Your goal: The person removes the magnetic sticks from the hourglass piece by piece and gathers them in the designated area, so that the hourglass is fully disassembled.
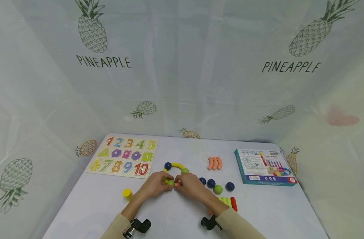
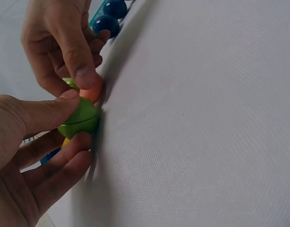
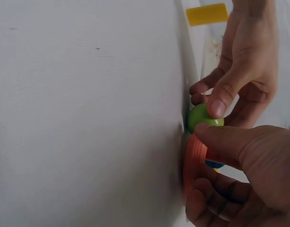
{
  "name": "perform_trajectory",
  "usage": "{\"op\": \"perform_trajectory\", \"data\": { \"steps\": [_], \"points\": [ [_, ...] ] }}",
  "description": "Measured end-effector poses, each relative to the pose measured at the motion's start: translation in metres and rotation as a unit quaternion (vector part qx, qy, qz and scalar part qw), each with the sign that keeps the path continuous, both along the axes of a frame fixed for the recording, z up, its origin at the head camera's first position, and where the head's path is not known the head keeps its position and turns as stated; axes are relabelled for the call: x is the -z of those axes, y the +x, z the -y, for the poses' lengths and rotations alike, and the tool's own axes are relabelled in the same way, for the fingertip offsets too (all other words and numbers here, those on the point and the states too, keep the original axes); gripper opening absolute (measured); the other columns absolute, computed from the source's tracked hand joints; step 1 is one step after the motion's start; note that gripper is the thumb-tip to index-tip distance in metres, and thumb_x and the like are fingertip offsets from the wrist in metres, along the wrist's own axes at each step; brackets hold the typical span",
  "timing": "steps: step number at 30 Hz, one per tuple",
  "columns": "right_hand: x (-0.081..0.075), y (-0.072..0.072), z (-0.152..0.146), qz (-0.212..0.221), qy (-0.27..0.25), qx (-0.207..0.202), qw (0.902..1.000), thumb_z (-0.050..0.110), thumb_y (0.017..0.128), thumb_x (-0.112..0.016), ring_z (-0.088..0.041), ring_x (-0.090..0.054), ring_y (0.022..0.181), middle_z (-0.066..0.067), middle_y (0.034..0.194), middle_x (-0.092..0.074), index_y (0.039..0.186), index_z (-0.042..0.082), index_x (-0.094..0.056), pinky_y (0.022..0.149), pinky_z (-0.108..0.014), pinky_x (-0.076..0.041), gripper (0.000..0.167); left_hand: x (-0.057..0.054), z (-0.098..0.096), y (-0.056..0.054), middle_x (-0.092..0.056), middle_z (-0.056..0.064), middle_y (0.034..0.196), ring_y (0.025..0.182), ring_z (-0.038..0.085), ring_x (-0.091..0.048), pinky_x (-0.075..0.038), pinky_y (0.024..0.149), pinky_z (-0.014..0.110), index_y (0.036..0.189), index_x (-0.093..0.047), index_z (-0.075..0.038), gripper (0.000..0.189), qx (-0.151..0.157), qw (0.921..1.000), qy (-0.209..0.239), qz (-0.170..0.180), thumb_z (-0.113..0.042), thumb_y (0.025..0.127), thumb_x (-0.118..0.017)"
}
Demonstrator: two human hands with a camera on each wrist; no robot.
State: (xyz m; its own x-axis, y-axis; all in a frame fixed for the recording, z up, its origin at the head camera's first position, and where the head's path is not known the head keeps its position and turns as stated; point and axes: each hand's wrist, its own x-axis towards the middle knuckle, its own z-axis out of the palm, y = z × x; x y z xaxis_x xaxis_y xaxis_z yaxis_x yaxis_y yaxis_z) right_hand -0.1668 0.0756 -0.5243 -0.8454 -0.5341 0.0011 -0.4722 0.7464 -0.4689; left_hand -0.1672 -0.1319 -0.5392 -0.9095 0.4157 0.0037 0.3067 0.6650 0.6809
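Note:
Between the thumb and fingers of my left hand (image 1: pixel 155 184) is a green ball (image 2: pixel 83 117), pinched low over the white table. My right hand (image 1: pixel 190 186) pinches a curved orange piece (image 3: pixel 194 161), whose end meets that ball. Beyond the hands, a dark blue ball (image 1: pixel 168 166), a curved yellow piece (image 1: pixel 178 165) and another green ball (image 1: pixel 185 171) form an arc. More yellow shows beside the left fingers, partly covered by them. In the head view, the hands hide much of the orange piece.
A number board (image 1: pixel 154 148) lies at the back left, a boxed set (image 1: pixel 265 167) at the right. Three curved orange pieces (image 1: pixel 215 163) lie behind loose blue balls (image 1: pixel 211 183). Light green and red sticks (image 1: pixel 234 203) sit by the right forearm, a yellow cylinder (image 1: pixel 127 194) by the left.

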Motion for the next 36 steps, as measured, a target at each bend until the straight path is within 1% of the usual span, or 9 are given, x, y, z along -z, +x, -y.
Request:
{"op": "perform_trajectory", "data": {
  "steps": [5, 10, 12, 15, 19, 22, 25, 29, 36],
  "points": [
    [0.002, -0.002, -0.001, -0.028, 0.015, -0.007, 0.9995, 0.026, 0.088, -0.079, -0.003, -0.055, 0.07, 0.01, 0.078, -0.065, 0.094, 0.019, -0.076, 0.063, -0.022, -0.047, 0.01, 0.0, -0.002, 0.0, -0.071, -0.002, 0.105, 0.082, 0.011, -0.057, -0.048, 0.072, 0.027, 0.114, -0.076, -0.014, 0.031, -0.005, 1.0, 0.003, -0.001, -0.026, 0.086, -0.081],
    [0.0, -0.003, -0.004, -0.011, 0.019, -0.012, 0.9997, 0.025, 0.088, -0.079, -0.004, -0.055, 0.073, 0.011, 0.078, -0.064, 0.095, 0.019, -0.076, 0.065, -0.023, -0.048, 0.01, 0.0, 0.0, -0.001, -0.069, -0.003, 0.103, 0.08, 0.01, -0.056, -0.047, 0.071, 0.026, 0.116, -0.075, -0.014, 0.032, -0.023, 0.9997, -0.007, -0.002, -0.025, 0.086, -0.081],
    [-0.001, -0.003, -0.006, -0.004, 0.022, -0.012, 0.9997, 0.025, 0.088, -0.078, -0.004, -0.055, 0.072, 0.011, 0.079, -0.064, 0.097, 0.019, -0.076, 0.064, -0.023, -0.048, 0.011, 0.0, 0.0, -0.002, -0.069, -0.004, 0.102, 0.079, 0.01, -0.055, -0.046, 0.071, 0.026, 0.116, -0.075, -0.014, 0.034, -0.018, 0.9998, -0.007, -0.002, -0.026, 0.086, -0.081],
    [-0.003, -0.004, -0.009, 0.005, 0.032, -0.008, 0.9994, 0.024, 0.088, -0.078, -0.003, -0.054, 0.073, 0.011, 0.082, -0.063, 0.099, 0.019, -0.076, 0.064, -0.023, -0.048, 0.012, -0.002, 0.0, -0.002, -0.07, -0.003, 0.103, 0.081, 0.011, -0.055, -0.046, 0.072, 0.027, 0.118, -0.074, -0.012, 0.036, -0.001, 1.0, -0.002, 0.005, -0.026, 0.086, -0.081],
    [-0.004, -0.004, -0.01, 0.002, 0.037, -0.007, 0.9993, 0.027, 0.086, -0.08, -0.002, -0.053, 0.072, 0.012, 0.082, -0.062, 0.1, 0.018, -0.076, 0.064, -0.023, -0.047, 0.017, -0.005, 0.001, -0.001, -0.072, -0.004, 0.109, 0.087, 0.011, -0.057, -0.049, 0.078, 0.031, 0.12, -0.074, -0.013, 0.036, 0.015, 0.9997, -0.013, 0.009, -0.024, 0.086, -0.081],
    [-0.004, -0.004, -0.007, -0.001, 0.032, -0.005, 0.9995, 0.033, 0.085, -0.082, -0.003, -0.052, 0.07, 0.011, 0.081, -0.061, 0.104, 0.017, -0.075, 0.063, -0.023, -0.047, 0.027, -0.006, 0.003, -0.001, -0.072, -0.004, 0.111, 0.09, 0.012, -0.059, -0.049, 0.081, 0.033, 0.119, -0.074, -0.014, 0.035, 0.011, 0.9995, -0.031, -0.003, -0.021, 0.085, -0.082],
    [-0.003, -0.004, -0.002, -0.008, 0.027, -0.005, 0.9996, 0.037, 0.084, -0.082, -0.005, -0.053, 0.072, 0.007, 0.088, -0.062, 0.11, 0.016, -0.075, 0.064, -0.023, -0.047, 0.034, -0.006, 0.005, -0.001, -0.073, -0.002, 0.11, 0.09, 0.014, -0.061, -0.05, 0.08, 0.034, 0.116, -0.075, -0.014, 0.033, 0.004, 0.9991, -0.038, -0.021, -0.014, 0.083, -0.082],
    [-0.002, -0.004, 0.005, -0.008, 0.028, -0.003, 0.9996, 0.037, 0.084, -0.082, -0.006, -0.056, 0.08, 0.005, 0.097, -0.064, 0.115, 0.016, -0.074, 0.069, -0.024, -0.049, 0.038, -0.006, 0.006, 0.0, -0.073, -0.001, 0.106, 0.089, 0.014, -0.062, -0.052, 0.078, 0.033, 0.111, -0.076, -0.014, 0.029, 0.003, 0.9994, -0.027, -0.022, -0.006, 0.084, -0.079],
    [-0.001, -0.003, 0.011, 0.0, 0.022, 0.0, 0.9997, 0.037, 0.082, -0.083, -0.004, -0.052, 0.073, 0.01, 0.087, -0.06, 0.114, 0.013, -0.074, 0.065, -0.023, -0.046, 0.041, -0.002, 0.004, 0.001, -0.073, -0.002, 0.102, 0.086, 0.013, -0.061, -0.05, 0.074, 0.029, 0.106, -0.076, -0.015, 0.024, -0.01, 0.9991, -0.017, -0.036, -0.004, 0.084, -0.078]
  ]
}}
